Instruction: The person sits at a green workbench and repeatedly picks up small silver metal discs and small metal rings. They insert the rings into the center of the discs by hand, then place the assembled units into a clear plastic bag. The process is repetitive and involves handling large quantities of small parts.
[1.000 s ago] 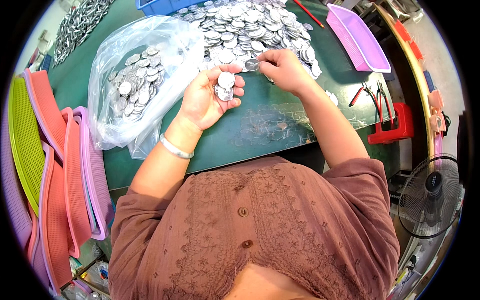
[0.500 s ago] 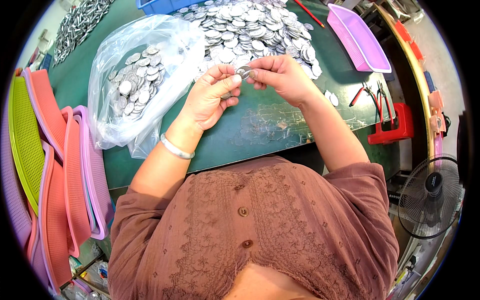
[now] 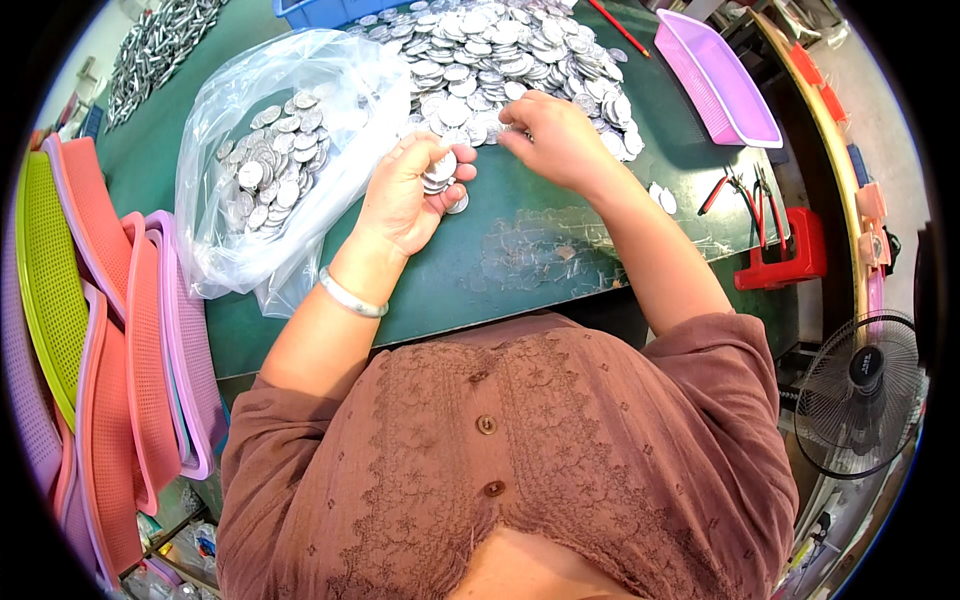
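My left hand [image 3: 405, 198] is closed around several round silver discs [image 3: 438, 172], coin-like and stacked in the curled fingers. One more disc [image 3: 458, 204] shows below its little finger; whether it is held or lies on the table is unclear. My right hand [image 3: 560, 142] hovers at the near edge of a large pile of the same discs [image 3: 470, 60], its thumb and bent forefinger apart. No disc can be made out between them. Beside my left hand lies a clear plastic bag [image 3: 350, 90] with more discs [image 3: 270, 165] inside.
Stacked plastic baskets [image 3: 110, 370] stand at the left of the green table [image 3: 430, 300]. At right are a purple basket [image 3: 735, 125], red-handled pliers [image 3: 712, 193], a red stool [image 3: 790, 255] and a fan [image 3: 865, 400]. Metal parts [image 3: 165, 55] and a blue bin [image 3: 320, 12] sit far back.
My hands have moved apart: the right has left the disc held between them and gone up to the pile. My left fingers have curled in, with the discs now showing in them.
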`<action>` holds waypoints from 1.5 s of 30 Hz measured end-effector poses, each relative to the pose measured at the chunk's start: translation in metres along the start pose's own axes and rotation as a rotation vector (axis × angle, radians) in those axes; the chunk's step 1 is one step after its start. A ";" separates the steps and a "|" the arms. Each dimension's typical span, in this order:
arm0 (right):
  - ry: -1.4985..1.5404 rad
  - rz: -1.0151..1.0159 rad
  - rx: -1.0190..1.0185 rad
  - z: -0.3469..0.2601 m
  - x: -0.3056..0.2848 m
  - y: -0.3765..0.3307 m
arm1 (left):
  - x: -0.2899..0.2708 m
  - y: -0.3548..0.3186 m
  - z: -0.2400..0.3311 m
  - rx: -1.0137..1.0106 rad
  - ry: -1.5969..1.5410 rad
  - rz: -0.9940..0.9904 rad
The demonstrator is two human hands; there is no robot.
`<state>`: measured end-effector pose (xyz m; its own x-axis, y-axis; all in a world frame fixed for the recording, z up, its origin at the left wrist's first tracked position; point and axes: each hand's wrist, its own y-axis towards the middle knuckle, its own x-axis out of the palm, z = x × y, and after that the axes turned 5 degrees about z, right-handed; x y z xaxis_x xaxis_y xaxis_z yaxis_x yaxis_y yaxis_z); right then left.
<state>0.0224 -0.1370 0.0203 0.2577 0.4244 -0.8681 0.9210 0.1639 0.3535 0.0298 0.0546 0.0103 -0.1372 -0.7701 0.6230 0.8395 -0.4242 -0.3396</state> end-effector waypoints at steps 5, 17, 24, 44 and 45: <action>-0.175 0.064 -0.029 -0.001 0.016 0.003 | -0.002 0.002 0.001 -0.012 0.013 -0.017; 0.311 0.021 0.107 -0.001 0.003 0.000 | -0.002 0.002 0.000 -0.083 0.067 0.000; 0.401 0.138 -0.248 -0.016 -0.006 -0.009 | 0.000 -0.001 -0.002 -0.145 0.104 -0.027; -0.078 0.063 -0.104 0.004 0.018 0.004 | -0.002 0.001 -0.002 -0.042 0.135 -0.123; -0.073 0.057 -0.101 0.003 0.017 0.003 | -0.002 0.001 -0.002 -0.040 0.134 -0.124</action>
<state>0.0309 -0.1318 0.0054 0.3327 0.3705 -0.8672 0.8710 0.2318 0.4332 0.0298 0.0546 0.0073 -0.3094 -0.7660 0.5635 0.7906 -0.5365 -0.2952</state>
